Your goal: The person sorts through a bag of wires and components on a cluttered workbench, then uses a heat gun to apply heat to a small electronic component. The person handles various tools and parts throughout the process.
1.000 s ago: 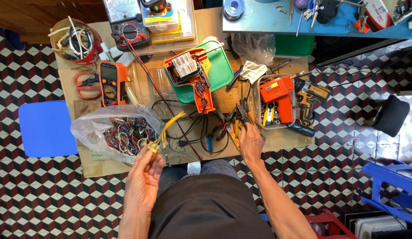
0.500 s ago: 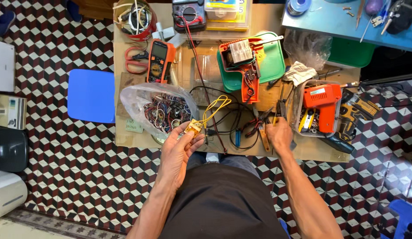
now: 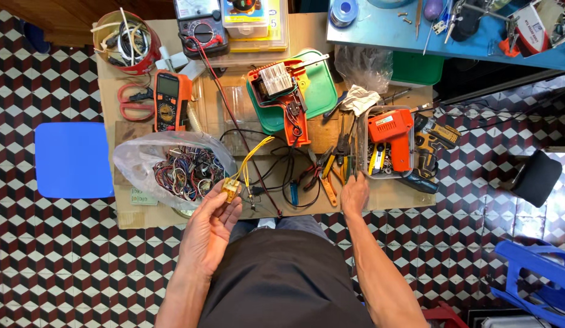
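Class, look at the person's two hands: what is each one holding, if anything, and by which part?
The left hand pinches a small yellow connector by its body, yellow wires trailing upward. The right hand rests among the pliers; whether it grips one cannot be told.

I see a matt brown cardboard-topped bench [image 3: 379, 194]. Wire bag [image 3: 137, 161] is thin, clear, crinkly glossy plastic. Opened tool housing [image 3: 282, 100] is glossy orange plastic; tray [image 3: 322, 91] smooth green plastic. Rag [image 3: 362, 99] is white cloth.

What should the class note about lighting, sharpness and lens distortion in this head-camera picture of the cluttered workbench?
Head view: even, soft light with faint shadows; glare on the clear plastic bag; left hand and yellow connector sharp, no motion blur; wide-angle lens bends the table edge and floor tiles.
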